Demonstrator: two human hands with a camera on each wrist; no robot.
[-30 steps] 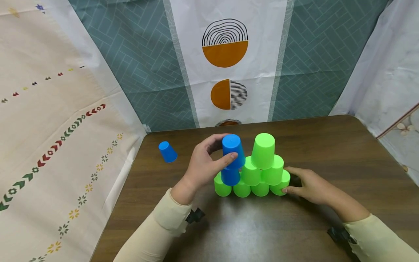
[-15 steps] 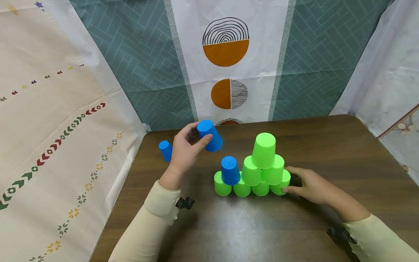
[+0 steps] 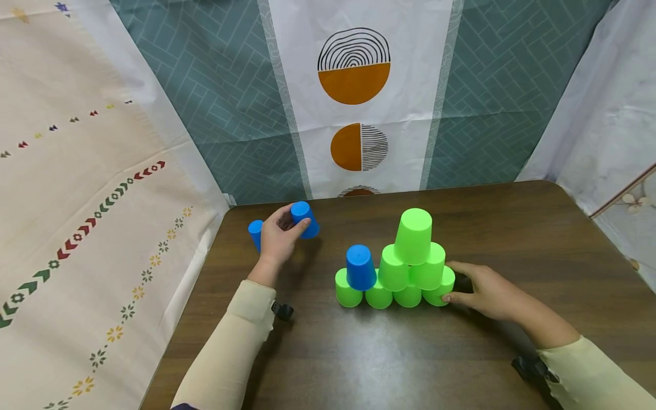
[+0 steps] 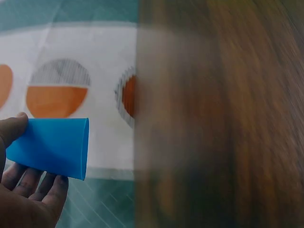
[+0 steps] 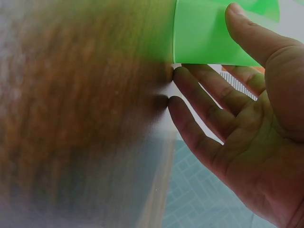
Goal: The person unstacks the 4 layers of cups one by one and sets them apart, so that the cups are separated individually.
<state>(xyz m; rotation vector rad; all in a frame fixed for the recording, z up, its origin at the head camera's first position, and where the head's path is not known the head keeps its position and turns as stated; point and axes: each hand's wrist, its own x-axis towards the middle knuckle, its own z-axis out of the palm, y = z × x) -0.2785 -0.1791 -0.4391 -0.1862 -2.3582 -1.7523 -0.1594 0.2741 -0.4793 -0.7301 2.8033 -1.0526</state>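
My left hand [image 3: 274, 245] grips an upside-down blue cup [image 3: 303, 221], thumb on its near side, held above the back left of the table. In the left wrist view the same cup [image 4: 52, 145] sits between thumb and fingers. My right hand [image 3: 484, 291] holds the rightmost green cup [image 3: 443, 287] of a pyramid's bottom row. In the right wrist view the thumb lies on that cup [image 5: 204, 35], and the fingers reach behind it, tips down at the table. On the second row stand a blue cup [image 3: 361, 267] and two green cups [image 3: 393, 269]; one green cup [image 3: 413, 236] tops the pair.
Another blue cup [image 3: 254, 234] stands at the table's back left, partly covered by my left hand. The wooden table [image 3: 359, 364] ends at a patterned cloth backdrop [image 3: 246, 114]; a light embroidered cloth [image 3: 102, 228] borders its left side.
My left hand has lifted the blue cup off the one on the second row and carried it left, then lower toward the table's back left. My right hand stays at the end green cup.
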